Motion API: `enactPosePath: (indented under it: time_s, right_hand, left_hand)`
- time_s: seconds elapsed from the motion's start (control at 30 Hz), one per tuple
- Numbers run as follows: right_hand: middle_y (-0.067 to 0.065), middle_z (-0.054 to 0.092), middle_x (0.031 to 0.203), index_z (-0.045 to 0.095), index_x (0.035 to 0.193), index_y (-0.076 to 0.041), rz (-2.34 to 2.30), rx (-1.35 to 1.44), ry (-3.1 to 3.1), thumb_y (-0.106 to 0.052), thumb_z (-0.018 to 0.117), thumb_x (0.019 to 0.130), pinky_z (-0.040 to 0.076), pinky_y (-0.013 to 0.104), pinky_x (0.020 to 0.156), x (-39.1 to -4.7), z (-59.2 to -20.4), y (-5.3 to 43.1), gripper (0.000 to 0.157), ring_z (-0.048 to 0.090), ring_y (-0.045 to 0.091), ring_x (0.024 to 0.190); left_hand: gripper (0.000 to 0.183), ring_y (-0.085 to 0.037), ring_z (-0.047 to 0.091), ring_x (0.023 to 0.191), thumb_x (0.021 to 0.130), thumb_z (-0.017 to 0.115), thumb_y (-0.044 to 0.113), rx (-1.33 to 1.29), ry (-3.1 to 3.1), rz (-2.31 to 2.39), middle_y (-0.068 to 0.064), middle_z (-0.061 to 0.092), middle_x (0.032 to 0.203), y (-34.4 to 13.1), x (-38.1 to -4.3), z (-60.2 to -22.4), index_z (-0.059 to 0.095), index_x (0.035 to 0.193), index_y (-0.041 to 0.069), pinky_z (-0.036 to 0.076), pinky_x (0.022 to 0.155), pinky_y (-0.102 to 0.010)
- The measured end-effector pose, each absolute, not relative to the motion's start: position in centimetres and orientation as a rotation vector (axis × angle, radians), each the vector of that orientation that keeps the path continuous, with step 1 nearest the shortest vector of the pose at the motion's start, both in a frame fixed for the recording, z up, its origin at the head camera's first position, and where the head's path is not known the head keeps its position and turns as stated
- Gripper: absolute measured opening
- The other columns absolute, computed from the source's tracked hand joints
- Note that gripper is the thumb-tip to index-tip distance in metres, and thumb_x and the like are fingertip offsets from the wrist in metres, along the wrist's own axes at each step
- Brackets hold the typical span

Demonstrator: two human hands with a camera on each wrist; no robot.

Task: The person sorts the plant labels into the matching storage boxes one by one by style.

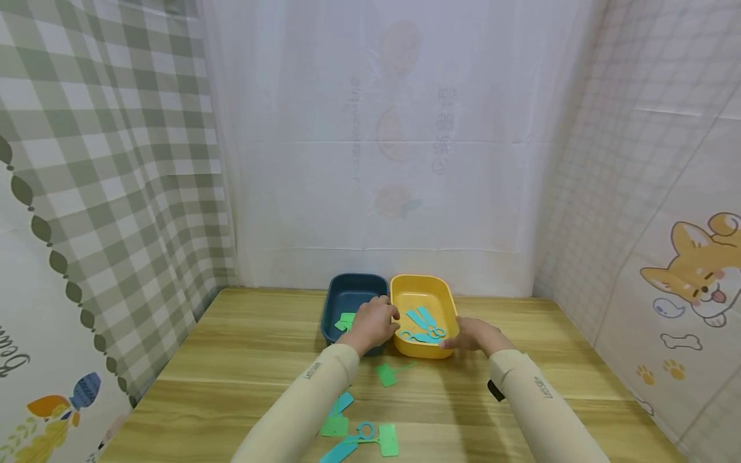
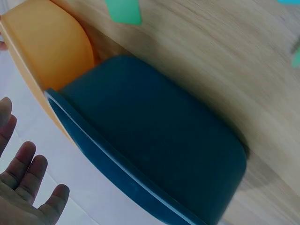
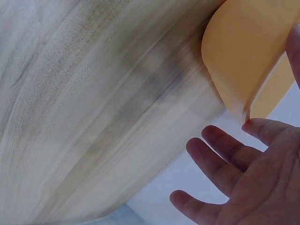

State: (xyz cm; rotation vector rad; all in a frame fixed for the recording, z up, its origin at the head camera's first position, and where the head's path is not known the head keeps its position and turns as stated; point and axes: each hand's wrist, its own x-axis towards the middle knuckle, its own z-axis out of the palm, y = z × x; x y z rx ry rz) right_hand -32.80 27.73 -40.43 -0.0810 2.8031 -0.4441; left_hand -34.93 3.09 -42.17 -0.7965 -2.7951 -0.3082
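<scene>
My right hand [image 1: 477,335] is at the right front corner of the yellow bin [image 1: 419,285]. In the right wrist view the index finger touches the bin's rim, the thumb is over the rim, and the other fingers are spread. My left hand [image 1: 373,323] hovers, fingers loosely bent, where the dark blue bin [image 1: 356,281] meets the yellow one; nothing shows in its grasp in the left wrist view. Several blue ring-ended plastic tags [image 1: 427,317] lie in the yellow bin. Green plastic tags [image 1: 345,320] lie in the dark blue bin, partly hidden by my left hand.
In front of the bins, a green tag with a thin tail [image 1: 386,375] lies on the wooden table [image 1: 260,347]. Nearer me are another green tag [image 1: 389,441], a blue ring-ended tag [image 1: 340,449] and more tags beside my left sleeve. A white curtain [image 1: 301,193] hangs behind.
</scene>
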Motion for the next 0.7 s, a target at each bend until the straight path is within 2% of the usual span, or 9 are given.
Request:
enactPosePath:
  time_s: [0.27,0.7]
  right_hand:
    - [0.035,0.04,0.145,0.031,0.147,0.013,-0.453,-0.075,2.794,-0.046,0.072,0.089,0.03,0.066,0.106,-32.6,-40.0,27.5,0.092,0.036,0.052,0.135]
    - [0.036,0.034,0.148,0.027,0.148,0.015,-0.46,-0.064,2.787,-0.045,0.071,0.09,0.027,0.065,0.108,-32.7,-40.2,27.7,0.095,0.031,0.053,0.136]
  left_hand:
    - [0.022,-0.021,0.056,0.103,0.093,0.071,0.034,-0.787,-2.864,-0.296,-0.001,0.061,0.114,1.0,-34.9,-41.7,0.074,0.111,0.02,0.049,0.086,-0.037]
    - [0.021,-0.027,0.057,0.109,0.091,0.074,0.028,-0.797,-2.875,-0.344,-0.006,0.062,0.116,-3.5,-35.1,-41.1,0.076,0.107,0.015,0.048,0.091,-0.047]
